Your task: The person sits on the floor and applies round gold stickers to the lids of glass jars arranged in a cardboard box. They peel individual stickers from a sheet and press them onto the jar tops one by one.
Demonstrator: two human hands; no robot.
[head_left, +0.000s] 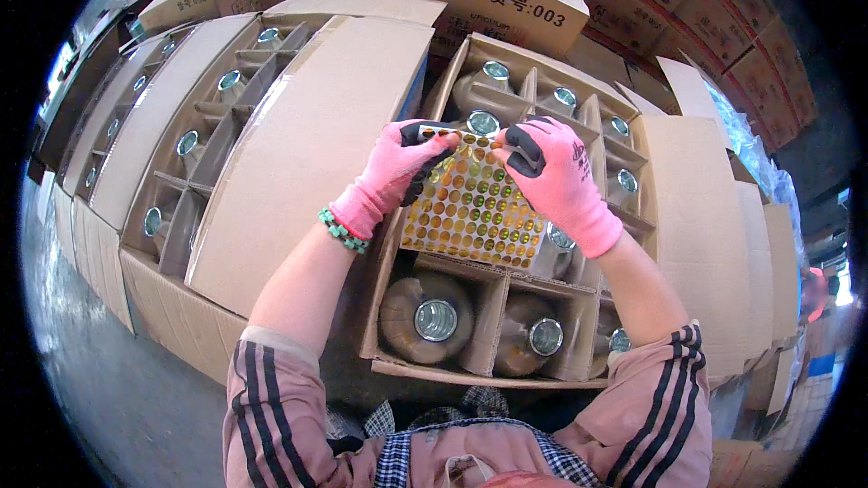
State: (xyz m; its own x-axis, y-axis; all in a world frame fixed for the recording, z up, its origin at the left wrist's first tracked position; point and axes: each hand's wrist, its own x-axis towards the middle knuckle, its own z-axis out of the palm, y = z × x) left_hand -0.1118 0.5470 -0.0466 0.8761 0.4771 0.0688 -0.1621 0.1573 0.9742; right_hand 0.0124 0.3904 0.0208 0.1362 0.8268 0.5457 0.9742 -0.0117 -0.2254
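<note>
Extending over the box (488,380), the sheet (472,212) is pinched by the left hand (395,167) and right hand (570,179), seemingly to keep it steady.

Grey floor (117,380), stacked cartons (732,32) behind

The head-worn camera (a wide fisheye) looks down from close above.

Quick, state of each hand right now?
Left hand: holding the sheet of gold dots.
Right hand: at the sheet's upper right; grip can't be told.
</note>
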